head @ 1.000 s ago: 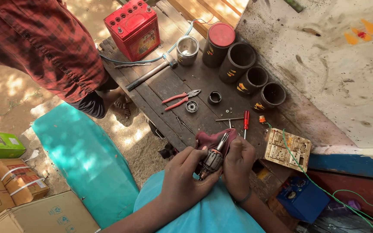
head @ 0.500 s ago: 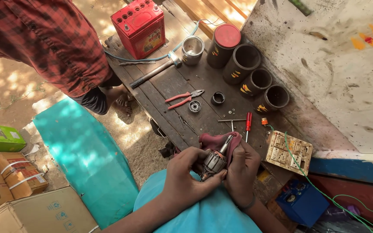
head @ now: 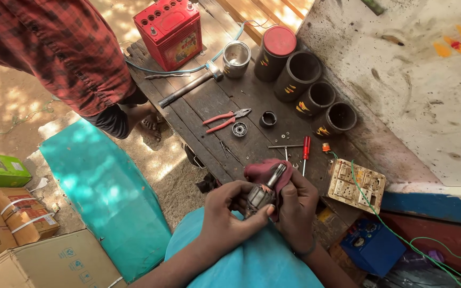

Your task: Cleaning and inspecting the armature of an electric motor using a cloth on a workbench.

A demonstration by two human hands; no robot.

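A dark wooden workbench (head: 209,101) fills the centre of the frame, with a red battery (head: 170,32) at upper centre and red-handled pliers (head: 225,119) mid-frame. At lower centre, the left hand (head: 225,213) and right hand (head: 297,205) both close around a small motor rotor (head: 261,193) in a maroon cloth (head: 260,172). Wiping looks partly done (loose screws lie unfitted). The rotor's long axis runs lower-left to upper-right, shaft pointing toward the bench.

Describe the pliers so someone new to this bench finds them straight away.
Start at the dark wooden bench, with a red battery at its far end. Nearer the middle, past the hammer, lie the pliers. They are the only tool with two spread pink-red handles; the red-handled screwdriver is one straight shaft.
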